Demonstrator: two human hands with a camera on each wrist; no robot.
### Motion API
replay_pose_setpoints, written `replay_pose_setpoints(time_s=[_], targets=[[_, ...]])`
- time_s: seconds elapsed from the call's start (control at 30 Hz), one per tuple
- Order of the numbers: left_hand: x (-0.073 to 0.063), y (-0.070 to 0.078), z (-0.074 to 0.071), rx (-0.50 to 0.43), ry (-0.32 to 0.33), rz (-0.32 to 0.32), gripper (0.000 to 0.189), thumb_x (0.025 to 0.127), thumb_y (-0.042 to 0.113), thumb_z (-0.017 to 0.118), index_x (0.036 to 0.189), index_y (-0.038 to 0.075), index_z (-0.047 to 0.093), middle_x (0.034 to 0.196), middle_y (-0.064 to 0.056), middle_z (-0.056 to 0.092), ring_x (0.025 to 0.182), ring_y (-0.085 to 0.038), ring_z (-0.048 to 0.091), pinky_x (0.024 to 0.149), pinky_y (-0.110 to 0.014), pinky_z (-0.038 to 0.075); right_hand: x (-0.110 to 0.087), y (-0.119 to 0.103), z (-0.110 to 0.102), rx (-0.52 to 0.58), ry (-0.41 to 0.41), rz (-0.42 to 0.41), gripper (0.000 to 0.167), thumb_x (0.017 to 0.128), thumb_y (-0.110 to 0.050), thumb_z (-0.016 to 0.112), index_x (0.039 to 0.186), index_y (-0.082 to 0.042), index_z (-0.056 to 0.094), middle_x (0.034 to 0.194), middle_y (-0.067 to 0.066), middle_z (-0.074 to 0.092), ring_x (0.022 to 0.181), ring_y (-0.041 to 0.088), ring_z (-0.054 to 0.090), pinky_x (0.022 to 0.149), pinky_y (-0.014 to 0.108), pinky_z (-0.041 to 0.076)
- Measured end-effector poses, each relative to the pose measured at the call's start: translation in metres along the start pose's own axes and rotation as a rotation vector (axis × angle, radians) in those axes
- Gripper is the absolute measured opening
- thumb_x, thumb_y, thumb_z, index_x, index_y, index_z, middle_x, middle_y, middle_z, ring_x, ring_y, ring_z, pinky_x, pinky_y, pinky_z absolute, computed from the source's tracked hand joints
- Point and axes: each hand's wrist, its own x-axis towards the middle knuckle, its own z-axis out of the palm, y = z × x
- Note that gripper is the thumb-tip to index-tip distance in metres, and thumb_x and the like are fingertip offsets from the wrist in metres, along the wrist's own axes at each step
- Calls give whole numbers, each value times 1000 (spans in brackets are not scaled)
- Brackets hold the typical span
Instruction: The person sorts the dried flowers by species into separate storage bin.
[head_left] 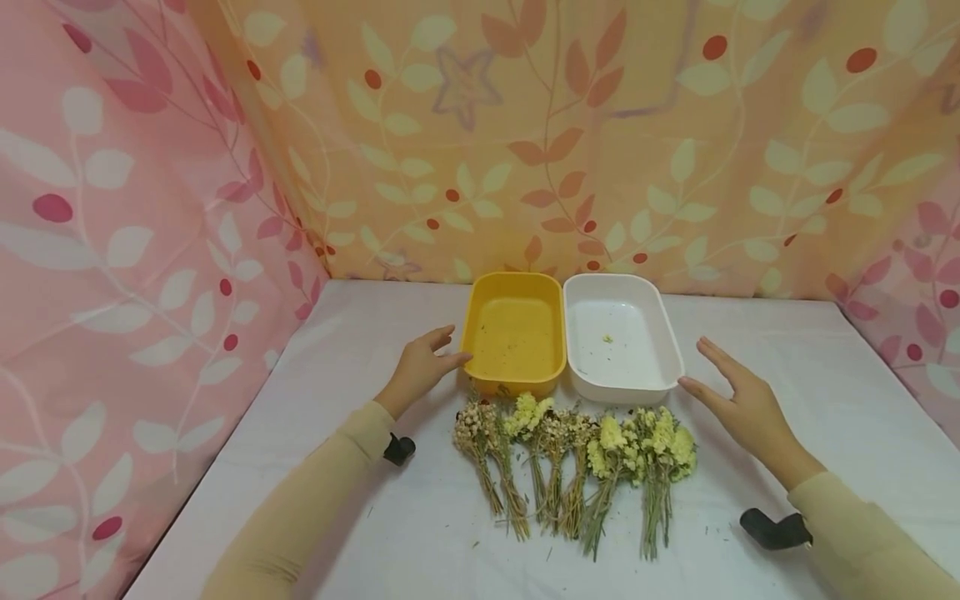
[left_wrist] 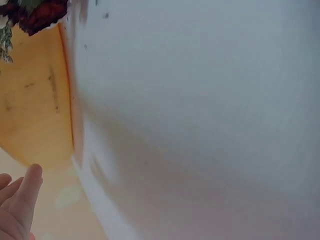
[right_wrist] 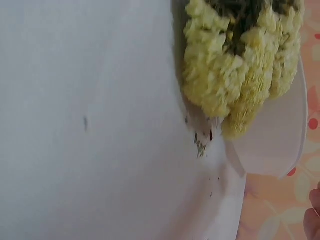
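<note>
Two rectangular tubs stand side by side at the back of the table, a yellow tub [head_left: 514, 387] on the left and a white tub [head_left: 626, 395] on the right. My left hand [head_left: 422, 367] is at the yellow tub's left side, thumb tip right at the rim, fingers extended. On the other side, my right hand [head_left: 746, 408] has its thumb at the white tub's front right corner, fingers spread. Just in front of the tubs lie bunches of dried flowers: brownish bunches [head_left: 474, 425] to the left and pale yellow bunches [head_left: 671, 446] to the right, stems toward me.
Petal bits [head_left: 607, 338] lie in the white tub, with small scraps in the yellow one. Crumbs dot the white tablecloth [head_left: 420, 533]. Patterned curtains [head_left: 555, 150] rise behind and at the sides. Black wrist mounts [head_left: 772, 529] jut from both sleeves.
</note>
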Motion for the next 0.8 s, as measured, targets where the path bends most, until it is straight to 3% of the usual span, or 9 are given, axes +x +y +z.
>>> replay_pose_setpoints(time_s=[0.13, 0.27, 0.37, 0.43, 0.5, 0.57, 0.8], targets=[[-1, -3, 1, -52, 13, -18, 72, 90, 33, 74, 152, 13, 42, 155, -9, 45, 140, -28, 48, 111, -47, 48, -5, -6, 0, 7, 0, 29, 71, 98, -38, 62, 156, -8, 33, 157, 26, 34, 139, 56, 34, 104, 76, 33], [-2, -6, 2, -157, 3, -28, 70, 92, 30, 73, 152, 10, 42, 155, -11, 45, 140, -28, 49, 111, -44, 49, -12, -12, -2, 29, 2, 73, 66, 99, -39, 60, 153, -8, 38, 153, 27, 40, 134, 57, 39, 102, 73, 39], [-2, -7, 4, -217, -5, -32, 68, 93, 27, 71, 151, 6, 42, 154, -14, 46, 139, -30, 49, 110, -42, 50, -18, -14, -2, 58, 16, 104, 63, 99, -40, 60, 151, -8, 44, 150, 24, 47, 132, 52, 45, 106, 33, 53], [-2, -7, 6, -236, -3, -34, 67, 94, 26, 70, 150, 4, 42, 153, -15, 47, 139, -30, 49, 110, -41, 50, -23, -15, -2, 79, 33, 115, 61, 99, -41, 60, 149, -9, 47, 148, 22, 50, 137, 29, 51, 96, 6, 48], [-3, -5, 8, -255, 1, -34, 64, 95, 24, 70, 149, 3, 44, 152, -15, 48, 139, -30, 49, 110, -40, 50, -27, -16, -1, 105, 51, 120, 59, 99, -40, 61, 148, -9, 48, 146, 22, 52, 132, -1, 51, 83, -10, 36], [-5, -3, 10, -277, 8, -40, 61, 95, 22, 69, 148, 2, 45, 151, -16, 49, 138, -29, 50, 109, -40, 51, -31, -17, -1, 119, 58, 132, 59, 99, -40, 62, 148, -10, 49, 145, 22, 53, 117, -23, 43, 80, -10, 37], [-7, -4, 13, -408, -10, -67, 56, 97, 21, 66, 146, 2, 47, 151, -17, 48, 128, -34, 59, 102, -41, 56, -45, -28, -1, 98, 22, 203, 59, 97, -46, 61, 144, -11, 53, 139, 18, 60, 102, -29, 44, 72, -4, 40]])
